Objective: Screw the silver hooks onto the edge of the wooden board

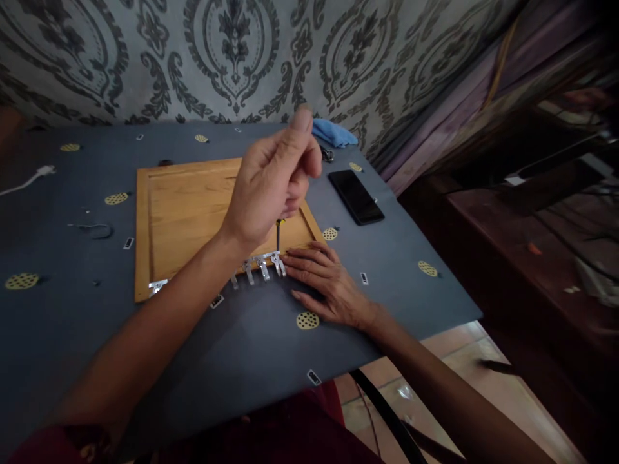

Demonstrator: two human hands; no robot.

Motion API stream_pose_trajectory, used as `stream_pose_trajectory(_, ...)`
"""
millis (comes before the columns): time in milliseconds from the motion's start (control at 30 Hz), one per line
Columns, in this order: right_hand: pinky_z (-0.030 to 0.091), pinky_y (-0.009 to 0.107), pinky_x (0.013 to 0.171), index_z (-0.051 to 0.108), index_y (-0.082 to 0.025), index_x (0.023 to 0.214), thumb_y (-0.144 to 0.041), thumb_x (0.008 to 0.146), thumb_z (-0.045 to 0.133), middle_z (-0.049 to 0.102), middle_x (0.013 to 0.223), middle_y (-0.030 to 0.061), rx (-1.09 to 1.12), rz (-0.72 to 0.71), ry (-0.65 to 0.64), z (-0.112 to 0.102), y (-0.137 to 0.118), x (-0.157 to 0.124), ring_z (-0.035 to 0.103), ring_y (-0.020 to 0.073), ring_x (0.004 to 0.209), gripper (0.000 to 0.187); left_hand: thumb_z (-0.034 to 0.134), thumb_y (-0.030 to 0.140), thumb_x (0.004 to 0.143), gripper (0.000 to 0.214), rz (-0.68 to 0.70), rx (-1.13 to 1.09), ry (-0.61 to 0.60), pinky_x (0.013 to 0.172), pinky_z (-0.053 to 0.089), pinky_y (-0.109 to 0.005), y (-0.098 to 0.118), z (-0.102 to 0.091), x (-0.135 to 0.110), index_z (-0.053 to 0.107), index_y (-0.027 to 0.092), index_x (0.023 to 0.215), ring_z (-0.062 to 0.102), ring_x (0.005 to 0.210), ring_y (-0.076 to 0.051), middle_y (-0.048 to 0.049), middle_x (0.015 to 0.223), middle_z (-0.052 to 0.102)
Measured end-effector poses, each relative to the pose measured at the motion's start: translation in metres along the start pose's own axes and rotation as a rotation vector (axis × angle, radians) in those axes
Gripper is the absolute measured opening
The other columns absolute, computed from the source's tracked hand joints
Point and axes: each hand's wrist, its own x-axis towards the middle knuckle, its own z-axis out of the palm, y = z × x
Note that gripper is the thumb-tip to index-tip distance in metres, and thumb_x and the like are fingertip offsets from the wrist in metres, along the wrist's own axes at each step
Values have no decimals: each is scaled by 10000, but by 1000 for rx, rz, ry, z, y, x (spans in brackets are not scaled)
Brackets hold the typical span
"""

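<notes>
Head view: left hand (275, 174) closed in fist round screwdriver (278, 238), handle mostly hidden, shaft pointing down at metal hook rail (262, 260). Rail lay along near edge of wooden board (188, 196), on blue-grey table (256, 361). Right hand (331, 287) flat, fingers extended, fingertips at rail's right end; whether they pressed it, cannot tell. Black phone (356, 197) lay right of board.

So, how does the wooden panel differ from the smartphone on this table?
The wooden panel is yellowish brown, while the smartphone is black. The wooden panel is much larger than the smartphone. The wooden panel has a framed border and is partly hidden by an arm and hands; the smartphone shows a plain dark face in full view. Both look rectangular and lie flat on the table.
</notes>
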Motion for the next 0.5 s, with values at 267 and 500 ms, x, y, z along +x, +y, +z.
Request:
stream_pose_trajectory(267, 343, 534, 1196, 558, -253, 1463, -313, 1010, 548, 684, 1412, 57, 6, 16, 8, -1, 0, 0, 584, 252, 1357, 458, 665, 733, 836, 607, -21, -29, -25, 330, 127, -213, -4, -1, -4, 495, 204, 592, 164, 351, -33, 102, 437, 240)
stream_pose_trajectory(500, 358, 525, 1184, 619, -190, 1394, -291, 1001, 575, 710, 1365, 97, 9, -4, 42, -1, -1, 0, 590, 264, 1342, 409, 579, 607, 962, 544, -66, -4, -60, 336, 122, -242, -13, 1, -7, 493, 208, 603, 166, 360, -49, 98, 444, 248)
